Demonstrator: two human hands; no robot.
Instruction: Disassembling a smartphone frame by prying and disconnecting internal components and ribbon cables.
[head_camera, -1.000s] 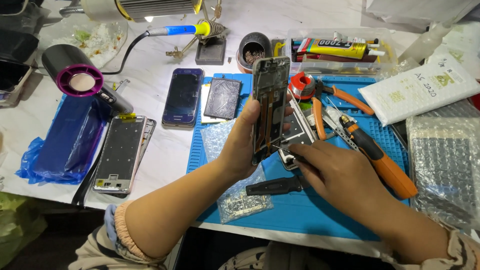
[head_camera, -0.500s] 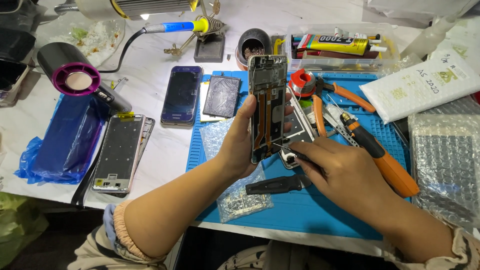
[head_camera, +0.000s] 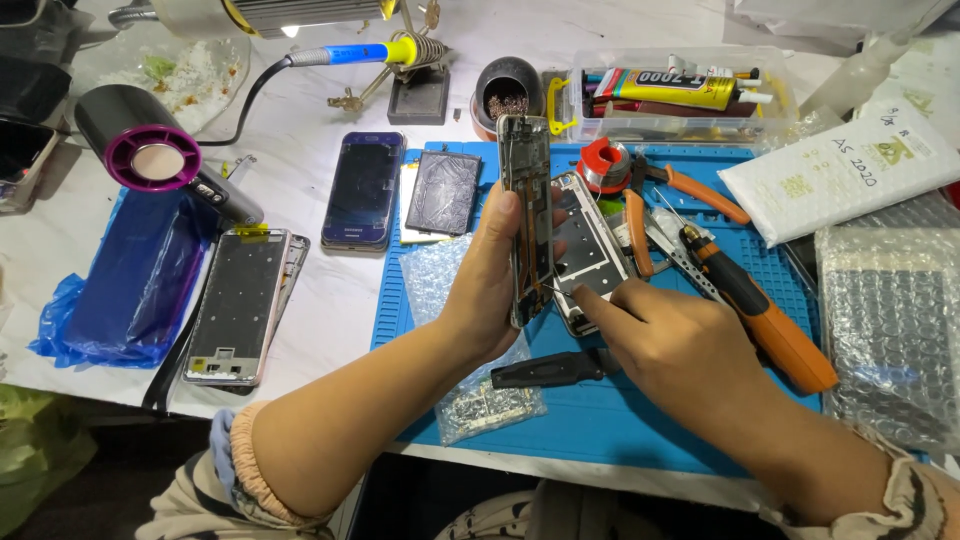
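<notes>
White tabletop cluttered with repair gear fills the view, with a blue work mat (head_camera: 640, 440) spread across the middle. Above the mat, the left hand (head_camera: 495, 290) holds a stripped phone frame (head_camera: 527, 215) upright on its long edge, thumb on one side and fingers wrapped behind it, clamped firmly. The right hand (head_camera: 680, 350) sits just beside the frame's lower end, fingertips pinched around a thin metal tool (head_camera: 550, 290) whose tip touches the frame's inner face. Another bare phone frame (head_camera: 590, 245) lies flat on the mat directly behind the held one. At the back, a clear plastic box (head_camera: 670, 95) holds tubes of glue, and a small dark pot (head_camera: 508, 95) next to it contains brassy wire wool. A clear bag (head_camera: 485, 400) of small parts lies under the left wrist.
</notes>
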